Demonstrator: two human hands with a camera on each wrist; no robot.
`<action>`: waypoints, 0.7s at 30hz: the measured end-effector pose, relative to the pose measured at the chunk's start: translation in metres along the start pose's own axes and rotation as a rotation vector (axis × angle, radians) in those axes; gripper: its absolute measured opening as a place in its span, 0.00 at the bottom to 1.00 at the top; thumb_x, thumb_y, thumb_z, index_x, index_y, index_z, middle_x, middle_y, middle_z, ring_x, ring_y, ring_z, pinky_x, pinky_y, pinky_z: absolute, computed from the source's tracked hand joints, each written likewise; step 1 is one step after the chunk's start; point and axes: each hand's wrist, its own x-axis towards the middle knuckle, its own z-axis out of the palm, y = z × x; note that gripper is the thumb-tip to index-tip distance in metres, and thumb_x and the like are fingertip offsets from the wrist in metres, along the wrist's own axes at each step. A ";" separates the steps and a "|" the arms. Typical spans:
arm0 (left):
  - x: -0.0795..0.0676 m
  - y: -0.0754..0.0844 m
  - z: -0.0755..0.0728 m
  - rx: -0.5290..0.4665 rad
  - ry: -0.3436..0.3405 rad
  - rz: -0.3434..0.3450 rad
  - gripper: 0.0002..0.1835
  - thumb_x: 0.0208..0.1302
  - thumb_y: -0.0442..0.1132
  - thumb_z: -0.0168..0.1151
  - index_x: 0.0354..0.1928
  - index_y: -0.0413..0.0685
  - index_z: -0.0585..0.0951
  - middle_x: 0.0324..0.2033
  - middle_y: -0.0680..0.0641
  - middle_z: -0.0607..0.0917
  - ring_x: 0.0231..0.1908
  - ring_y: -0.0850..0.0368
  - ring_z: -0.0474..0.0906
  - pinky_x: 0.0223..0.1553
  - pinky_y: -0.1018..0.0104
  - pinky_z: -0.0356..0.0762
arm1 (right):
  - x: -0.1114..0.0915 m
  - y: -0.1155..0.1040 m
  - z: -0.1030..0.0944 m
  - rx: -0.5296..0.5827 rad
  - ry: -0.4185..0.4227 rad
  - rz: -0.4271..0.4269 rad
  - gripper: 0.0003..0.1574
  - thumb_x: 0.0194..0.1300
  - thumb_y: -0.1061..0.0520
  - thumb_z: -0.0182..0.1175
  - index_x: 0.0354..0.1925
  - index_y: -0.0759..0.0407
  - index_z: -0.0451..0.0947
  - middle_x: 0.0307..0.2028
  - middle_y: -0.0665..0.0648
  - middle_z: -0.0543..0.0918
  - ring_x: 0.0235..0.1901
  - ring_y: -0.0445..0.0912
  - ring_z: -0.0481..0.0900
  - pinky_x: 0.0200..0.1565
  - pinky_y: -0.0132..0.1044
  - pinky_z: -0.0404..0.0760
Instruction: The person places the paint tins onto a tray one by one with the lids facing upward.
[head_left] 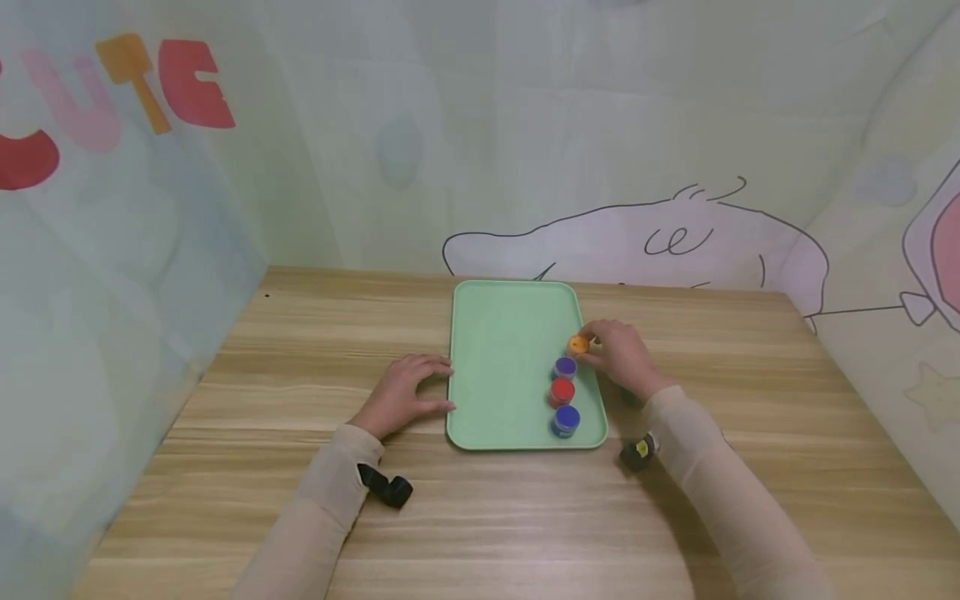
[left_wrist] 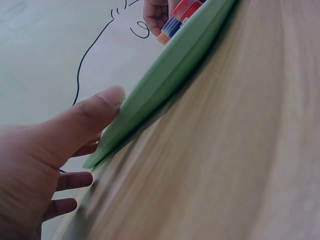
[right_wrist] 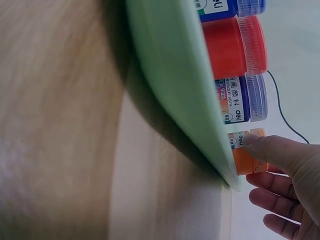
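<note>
A light green tray [head_left: 498, 358] lies on the wooden table, with a row of small paint jars along its right side. At the far end of that row, my right hand [head_left: 624, 357] pinches an orange paint jar [head_left: 577, 345] between thumb and fingers. Nearer to me stand a purple paint jar [head_left: 565, 367], a red paint jar [head_left: 562, 392] and a blue paint jar [head_left: 566, 422]. The right wrist view shows printed labels on the jars and my thumb against the orange one. On the tray's left rim rest the spread thumb and fingers of my left hand [head_left: 405, 393].
The wooden table [head_left: 315, 333] reaches back to a fabric wall [head_left: 360, 150] with cartoon drawings and coloured letters. Black wrist-worn devices show at both sleeves, a left one [head_left: 386, 486] and a right one [head_left: 637, 452].
</note>
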 end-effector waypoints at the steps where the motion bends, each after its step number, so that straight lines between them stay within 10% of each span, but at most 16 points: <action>1: 0.000 0.000 0.000 0.001 -0.001 0.000 0.28 0.51 0.52 0.73 0.53 0.48 0.82 0.58 0.46 0.80 0.62 0.45 0.71 0.66 0.43 0.64 | 0.000 0.000 0.000 0.000 -0.001 0.001 0.23 0.58 0.52 0.69 0.49 0.62 0.80 0.44 0.62 0.84 0.45 0.56 0.79 0.52 0.52 0.77; 21: 0.000 -0.002 0.001 0.007 -0.002 0.014 0.29 0.51 0.52 0.73 0.53 0.47 0.81 0.58 0.46 0.80 0.63 0.45 0.71 0.66 0.44 0.63 | -0.001 0.002 -0.001 -0.035 0.012 -0.019 0.27 0.58 0.51 0.68 0.52 0.64 0.79 0.46 0.64 0.84 0.47 0.58 0.78 0.54 0.55 0.74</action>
